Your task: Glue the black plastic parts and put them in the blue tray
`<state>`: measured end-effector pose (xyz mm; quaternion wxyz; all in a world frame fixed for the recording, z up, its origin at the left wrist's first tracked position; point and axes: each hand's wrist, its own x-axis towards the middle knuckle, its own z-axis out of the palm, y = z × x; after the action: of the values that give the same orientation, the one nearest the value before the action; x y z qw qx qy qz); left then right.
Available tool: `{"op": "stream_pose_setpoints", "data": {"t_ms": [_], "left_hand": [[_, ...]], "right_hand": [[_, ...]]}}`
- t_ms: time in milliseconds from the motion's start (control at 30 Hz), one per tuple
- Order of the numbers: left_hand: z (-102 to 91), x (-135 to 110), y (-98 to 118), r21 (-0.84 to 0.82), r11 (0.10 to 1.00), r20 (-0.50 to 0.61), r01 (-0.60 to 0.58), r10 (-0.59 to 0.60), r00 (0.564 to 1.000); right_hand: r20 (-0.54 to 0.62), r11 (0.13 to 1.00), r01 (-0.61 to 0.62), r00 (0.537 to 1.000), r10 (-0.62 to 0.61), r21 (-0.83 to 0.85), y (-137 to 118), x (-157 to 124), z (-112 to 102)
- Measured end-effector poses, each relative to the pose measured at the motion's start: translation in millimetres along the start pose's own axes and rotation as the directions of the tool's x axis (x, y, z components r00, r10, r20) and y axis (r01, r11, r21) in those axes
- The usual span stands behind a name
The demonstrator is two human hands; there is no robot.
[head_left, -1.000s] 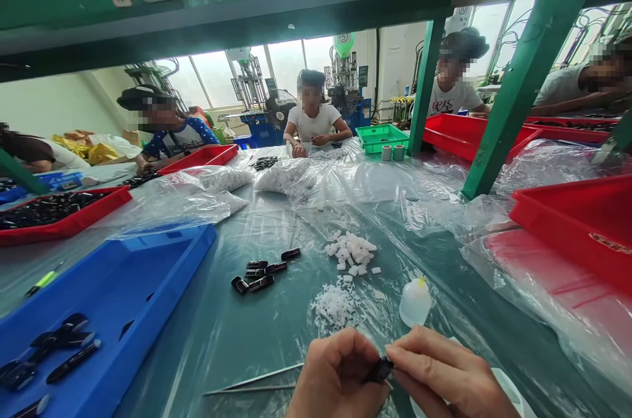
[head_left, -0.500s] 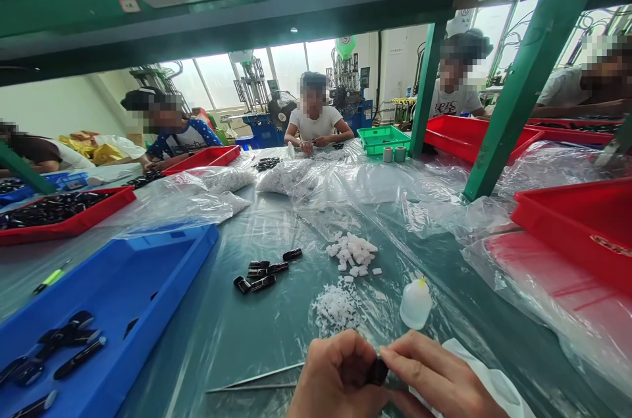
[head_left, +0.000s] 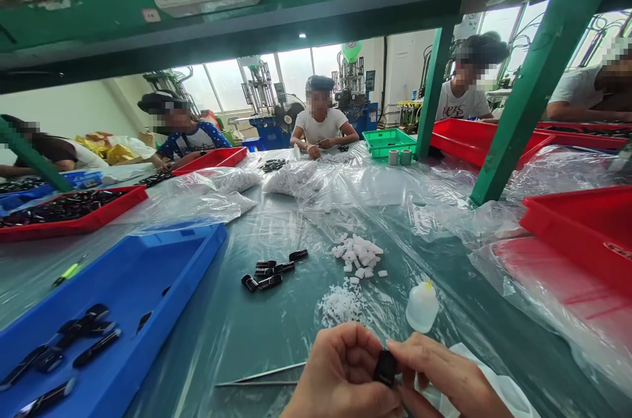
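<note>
Between my two hands, at the bottom of the head view, is a small glossy black plastic piece [head_left: 385, 367]. My left hand [head_left: 340, 372] curls its fingers around it from the left. The thumb and fingertips of my right hand [head_left: 444, 372] press on its right side. Partly behind my left hand lies a pair of metal tweezers [head_left: 261, 378]. Just beyond my hands are a heap of tiny white bits [head_left: 342, 305] and a pile of larger white pieces [head_left: 359, 253]. Similar black pieces [head_left: 270, 282] lie left of these.
A clear squeeze bottle [head_left: 422, 307] with a yellow tip stands beyond my right hand. To the left sits a blue tray [head_left: 172, 299] with black pieces; a red tray [head_left: 582, 227] is at right. A green post [head_left: 523, 89] rises from the plastic-covered table. Several co-workers sit around it.
The black piece has turned in my fingers and shows more of its flat dark face. The whole scene has shifted slightly rightward in view.
</note>
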<state>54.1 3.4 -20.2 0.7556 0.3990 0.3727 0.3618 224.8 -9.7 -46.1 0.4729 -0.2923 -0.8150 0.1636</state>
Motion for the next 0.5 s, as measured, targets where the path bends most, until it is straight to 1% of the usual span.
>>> {"op": "stream_pose_setpoints", "data": {"t_ms": [133, 300, 400, 500], "left_hand": [[0.0, -1, 6, 0.005, 1.000, 0.001, 0.017, -0.017, 1.000], [0.9, -3, 15, -0.011, 0.999, 0.016, 0.052, -0.052, 0.999], [-0.6, -1, 13, -0.024, 0.999, 0.021, 0.046, -0.045, 0.999], [-2.2, 1, 10, -0.040, 0.999, -0.014, 0.026, -0.026, 1.000]], "right_hand": [[-0.001, 0.997, -0.047, 0.999, 0.047, 0.058, 0, 3, 1], [-0.084, 0.989, -0.098, 0.991, 0.107, 0.107, 1, -2, 6], [-0.075, 0.984, -0.132, 0.987, 0.141, 0.118, 4, -8, 10], [-0.064, 0.975, -0.172, 0.981, 0.182, 0.139, 9, -15, 16]]}}
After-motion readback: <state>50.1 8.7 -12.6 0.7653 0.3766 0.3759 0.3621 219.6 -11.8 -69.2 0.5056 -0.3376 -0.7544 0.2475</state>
